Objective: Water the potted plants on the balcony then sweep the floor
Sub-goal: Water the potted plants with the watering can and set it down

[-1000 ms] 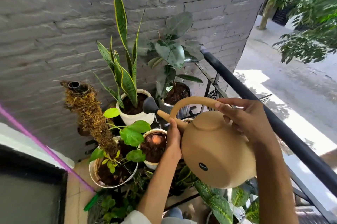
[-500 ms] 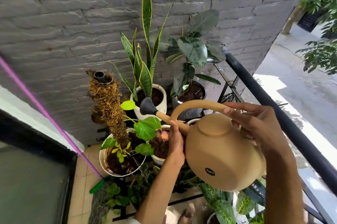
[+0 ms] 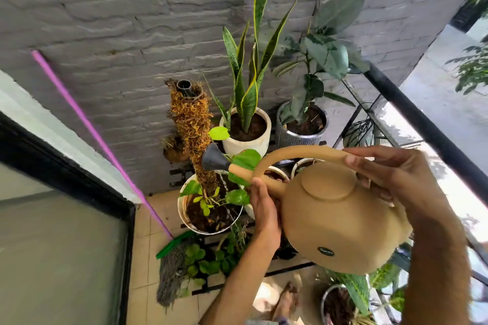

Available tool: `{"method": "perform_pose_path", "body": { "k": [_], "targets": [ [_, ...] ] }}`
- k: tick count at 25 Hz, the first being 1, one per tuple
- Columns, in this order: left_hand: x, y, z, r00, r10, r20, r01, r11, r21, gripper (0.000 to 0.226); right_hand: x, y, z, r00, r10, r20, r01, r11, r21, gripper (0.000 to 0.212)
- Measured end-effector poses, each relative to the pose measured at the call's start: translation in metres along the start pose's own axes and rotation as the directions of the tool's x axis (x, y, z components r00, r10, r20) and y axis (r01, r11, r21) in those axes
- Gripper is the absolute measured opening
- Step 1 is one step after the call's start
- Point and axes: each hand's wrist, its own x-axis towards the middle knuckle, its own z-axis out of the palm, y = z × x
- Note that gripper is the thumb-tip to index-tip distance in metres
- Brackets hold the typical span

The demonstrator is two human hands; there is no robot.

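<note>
Gripping can (image 3: pixel 332 221) handle w/ right hand (image 3: pixel 396 179).

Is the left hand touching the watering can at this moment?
Touching. The head view shows the left hand pressed against the watering can where the spout meets the body, with no gap visible.
</note>
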Motion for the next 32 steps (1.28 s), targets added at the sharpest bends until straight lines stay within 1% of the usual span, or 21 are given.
{"method": "perform_pose_path", "body": {
  "k": [4, 7, 10, 12, 14, 18, 22, 25, 28, 32],
  "targets": [
    [0.001, 0.021, -0.033, 1.0, -0.02, 0.014, 0.019, 0.996, 0.089, 0.06, -0.023, -0.007, 0.035, 0.999, 0.008, -0.047, -0.007, 1.0, 0.025, 0.03],
    [0.001, 0.032, -0.055, 0.997, -0.055, 0.054, 0.049, 0.993, 0.108, 0.05, -0.047, -0.006, 0.057, 0.993, 0.011, -0.116, -0.007, 0.999, 0.042, 0.036],
    [0.003, 0.036, -0.069, 0.989, -0.095, 0.109, 0.08, 0.987, 0.138, 0.056, -0.069, -0.002, 0.072, 0.983, 0.035, -0.182, -0.027, 0.998, 0.051, 0.046],
    [0.007, 0.037, -0.079, 0.986, -0.09, 0.14, 0.067, 0.984, 0.162, 0.057, -0.084, -0.001, 0.085, 0.977, 0.052, -0.208, -0.045, 0.998, 0.037, 0.05],
    [0.012, 0.036, -0.087, 0.982, -0.085, 0.166, 0.055, 0.982, 0.181, 0.056, -0.098, 0.0, 0.096, 0.968, 0.063, -0.241, -0.058, 0.998, 0.028, 0.048],
    [0.012, 0.037, -0.101, 0.973, -0.12, 0.197, 0.08, 0.976, 0.201, 0.057, -0.118, -0.004, 0.115, 0.951, 0.093, -0.296, -0.098, 0.995, -0.003, 0.046],
    [0.006, 0.043, -0.108, 0.965, -0.148, 0.217, 0.104, 0.974, 0.202, 0.059, -0.127, -0.012, 0.124, 0.941, 0.094, -0.324, -0.111, 0.993, -0.035, 0.045],
    [-0.003, 0.045, -0.115, 0.968, -0.149, 0.203, 0.11, 0.975, 0.192, 0.062, -0.13, -0.018, 0.13, 0.949, 0.082, -0.304, -0.094, 0.995, -0.024, 0.046],
    [-0.011, 0.047, -0.122, 0.976, -0.121, 0.181, 0.079, 0.972, 0.221, 0.057, -0.134, -0.024, 0.134, 0.959, 0.059, -0.278, -0.063, 0.998, -0.004, 0.044],
    [-0.031, 0.044, -0.13, 0.985, -0.109, 0.131, 0.075, 0.967, 0.245, 0.047, -0.144, -0.031, 0.134, 0.962, 0.057, -0.268, -0.061, 0.998, -0.007, 0.037]
  ]
}}
